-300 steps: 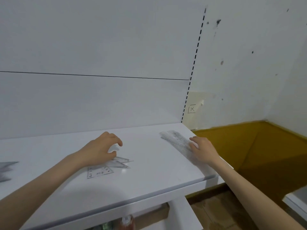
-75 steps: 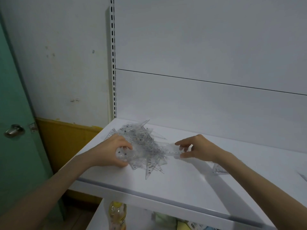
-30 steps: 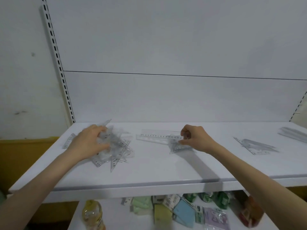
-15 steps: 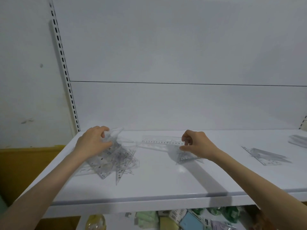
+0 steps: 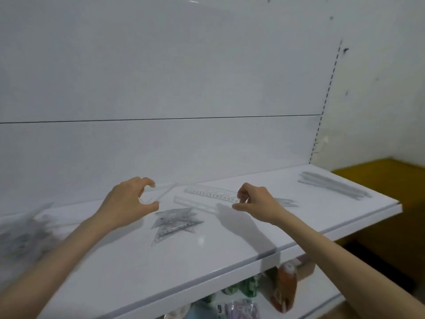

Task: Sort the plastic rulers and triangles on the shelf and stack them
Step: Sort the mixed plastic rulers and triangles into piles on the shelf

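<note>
Head view: a triangle stack lies on the white shelf. Just beyond it, the left hand grasps a clear plastic piece and the right hand pinches a ruler by its end. Stacked rulers lie far right of it.

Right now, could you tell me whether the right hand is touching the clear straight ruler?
Touching. The head view shows the right hand pinching the right-hand end of the clear straight ruler between thumb and forefinger.
</note>
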`<action>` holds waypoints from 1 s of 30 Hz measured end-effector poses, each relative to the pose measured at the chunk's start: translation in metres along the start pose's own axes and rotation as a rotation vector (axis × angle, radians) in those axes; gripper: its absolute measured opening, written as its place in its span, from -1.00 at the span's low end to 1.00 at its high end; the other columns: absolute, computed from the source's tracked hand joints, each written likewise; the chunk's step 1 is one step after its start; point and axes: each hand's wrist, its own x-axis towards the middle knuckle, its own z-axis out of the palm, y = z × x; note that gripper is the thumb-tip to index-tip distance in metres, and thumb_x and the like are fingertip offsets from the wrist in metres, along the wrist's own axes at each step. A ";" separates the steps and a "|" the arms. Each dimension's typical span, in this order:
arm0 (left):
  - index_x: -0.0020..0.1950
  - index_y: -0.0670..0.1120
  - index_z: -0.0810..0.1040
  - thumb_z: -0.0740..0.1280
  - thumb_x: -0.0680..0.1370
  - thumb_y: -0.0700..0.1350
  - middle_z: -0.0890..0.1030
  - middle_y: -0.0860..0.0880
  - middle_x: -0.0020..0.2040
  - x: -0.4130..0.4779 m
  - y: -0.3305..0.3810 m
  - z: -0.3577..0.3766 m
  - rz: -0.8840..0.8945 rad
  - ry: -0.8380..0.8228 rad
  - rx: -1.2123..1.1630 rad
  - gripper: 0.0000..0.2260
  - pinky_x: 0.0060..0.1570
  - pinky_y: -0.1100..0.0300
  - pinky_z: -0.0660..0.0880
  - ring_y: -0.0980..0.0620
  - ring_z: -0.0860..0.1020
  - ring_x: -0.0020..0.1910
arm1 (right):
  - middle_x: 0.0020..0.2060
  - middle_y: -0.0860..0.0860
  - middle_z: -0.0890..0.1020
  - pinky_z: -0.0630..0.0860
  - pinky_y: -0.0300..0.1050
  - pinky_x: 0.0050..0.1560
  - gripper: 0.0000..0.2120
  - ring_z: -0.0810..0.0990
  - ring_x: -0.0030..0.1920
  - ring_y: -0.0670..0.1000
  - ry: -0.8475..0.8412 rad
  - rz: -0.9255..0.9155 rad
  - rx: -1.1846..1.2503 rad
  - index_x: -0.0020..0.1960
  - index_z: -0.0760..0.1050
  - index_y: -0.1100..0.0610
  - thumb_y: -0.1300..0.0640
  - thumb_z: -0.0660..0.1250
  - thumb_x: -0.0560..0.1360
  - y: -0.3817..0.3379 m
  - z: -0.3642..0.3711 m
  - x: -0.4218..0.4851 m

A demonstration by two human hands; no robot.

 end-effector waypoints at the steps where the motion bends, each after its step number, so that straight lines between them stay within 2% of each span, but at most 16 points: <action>1: 0.09 0.05 0.50 0.34 0.31 0.19 0.42 0.07 -0.27 0.009 0.012 0.010 0.007 -0.008 -0.017 -0.59 -0.24 0.15 0.33 0.08 0.44 -0.27 | -0.17 -0.05 0.57 0.42 -0.18 -0.17 -0.77 0.55 -0.12 0.02 0.007 0.012 -0.003 -0.04 0.42 0.12 0.03 0.42 0.46 0.014 -0.010 -0.001; 3: 0.08 0.08 0.49 0.32 0.28 0.22 0.42 0.06 -0.26 0.027 0.039 0.035 0.024 -0.034 -0.048 -0.57 -0.25 0.17 0.33 0.10 0.44 -0.27 | -0.13 -0.04 0.59 0.45 -0.18 -0.19 -0.76 0.59 -0.11 0.02 0.026 0.032 0.004 -0.02 0.43 0.14 0.03 0.42 0.47 0.045 -0.033 -0.004; 5: 0.12 0.05 0.49 0.39 0.32 0.15 0.42 0.06 -0.24 0.047 0.069 0.064 0.031 -0.065 -0.075 -0.58 -0.25 0.20 0.32 0.11 0.44 -0.26 | -0.07 0.00 0.60 0.46 -0.22 -0.21 -0.75 0.60 -0.14 -0.02 0.053 0.044 0.018 0.02 0.45 0.17 0.04 0.42 0.48 0.081 -0.060 -0.006; 7: 0.15 0.03 0.49 0.36 0.30 0.13 0.43 0.06 -0.22 0.068 0.105 0.093 0.049 -0.086 -0.101 -0.55 -0.25 0.24 0.32 0.13 0.45 -0.25 | -0.04 0.00 0.60 0.48 -0.19 -0.16 -0.75 0.59 -0.15 -0.01 0.098 0.055 -0.004 0.04 0.46 0.17 0.05 0.41 0.48 0.120 -0.089 -0.008; 9: 0.16 0.04 0.49 0.33 0.27 0.15 0.44 0.06 -0.20 0.090 0.144 0.121 0.074 -0.104 -0.133 -0.52 -0.23 0.23 0.34 0.11 0.46 -0.23 | -0.08 0.00 0.59 0.46 -0.22 -0.15 -0.75 0.56 -0.17 -0.03 0.147 0.077 -0.040 0.06 0.47 0.17 0.06 0.41 0.48 0.160 -0.120 -0.013; 11: 0.19 0.04 0.48 0.40 0.35 0.10 0.46 0.06 -0.17 0.107 0.185 0.150 0.091 -0.124 -0.149 -0.57 -0.18 0.17 0.39 0.09 0.47 -0.18 | -0.16 -0.02 0.58 0.40 -0.35 -0.24 -0.74 0.51 -0.24 -0.13 0.199 0.107 -0.058 0.11 0.47 0.15 0.08 0.41 0.49 0.202 -0.149 -0.019; 13: 0.20 0.10 0.43 0.42 0.39 0.05 0.47 0.09 -0.15 0.119 0.222 0.176 0.109 -0.143 -0.153 -0.59 -0.21 0.17 0.37 0.12 0.46 -0.16 | -0.19 -0.04 0.59 0.39 -0.38 -0.26 -0.69 0.50 -0.26 -0.17 0.240 0.151 -0.071 0.18 0.45 0.12 0.09 0.41 0.49 0.241 -0.175 -0.025; 16: 0.17 0.14 0.38 0.40 0.39 0.08 0.47 0.15 -0.12 0.130 0.263 0.210 0.147 -0.179 -0.112 -0.60 -0.19 0.19 0.37 0.10 0.46 -0.11 | -0.09 -0.05 0.61 0.50 -0.28 -0.10 -0.64 0.56 -0.13 -0.10 0.274 0.232 -0.155 0.24 0.45 0.12 0.04 0.40 0.49 0.296 -0.202 -0.027; 19: 0.15 0.17 0.38 0.39 0.38 0.11 0.46 0.19 -0.08 0.139 0.276 0.231 0.108 -0.188 -0.119 -0.61 -0.09 0.17 0.39 0.07 0.47 -0.03 | 0.10 0.00 0.63 0.56 -0.14 0.06 -0.60 0.59 0.07 -0.02 0.279 0.321 -0.192 0.28 0.44 0.12 -0.01 0.37 0.51 0.335 -0.211 -0.017; 23: 0.18 0.15 0.41 0.39 0.38 0.09 0.45 0.22 -0.05 0.144 0.273 0.245 0.067 -0.211 -0.128 -0.60 -0.04 0.17 0.43 0.14 0.46 -0.03 | 0.21 0.00 0.59 0.51 -0.15 0.05 -0.61 0.57 0.17 0.02 0.287 0.323 -0.199 0.31 0.41 0.09 -0.01 0.33 0.54 0.357 -0.208 0.005; 25: 0.20 0.11 0.43 0.40 0.40 0.07 0.44 0.22 -0.03 0.147 0.275 0.247 0.068 -0.198 -0.108 -0.60 -0.02 0.17 0.44 0.15 0.43 0.00 | 0.19 0.00 0.60 0.51 -0.18 -0.07 -0.65 0.59 0.10 0.04 0.265 0.306 -0.209 0.31 0.40 0.02 -0.01 0.30 0.55 0.362 -0.206 0.013; 27: 0.22 0.08 0.44 0.39 0.39 0.09 0.43 0.20 0.00 0.150 0.279 0.248 0.075 -0.186 -0.086 -0.58 -0.02 0.19 0.43 0.16 0.40 0.02 | 0.10 0.01 0.64 0.55 -0.16 -0.17 -0.75 0.60 -0.05 0.01 0.223 0.282 -0.251 0.24 0.44 -0.03 0.01 0.26 0.57 0.369 -0.203 0.019; 30: 0.22 0.08 0.46 0.20 0.23 0.28 0.41 0.18 0.02 0.154 0.284 0.251 0.097 -0.205 -0.059 -0.40 -0.03 0.22 0.42 0.20 0.37 0.04 | 0.02 -0.03 0.65 0.53 -0.21 -0.11 -0.79 0.57 -0.09 -0.05 0.174 0.233 -0.294 0.15 0.56 0.01 -0.01 0.23 0.58 0.379 -0.200 0.020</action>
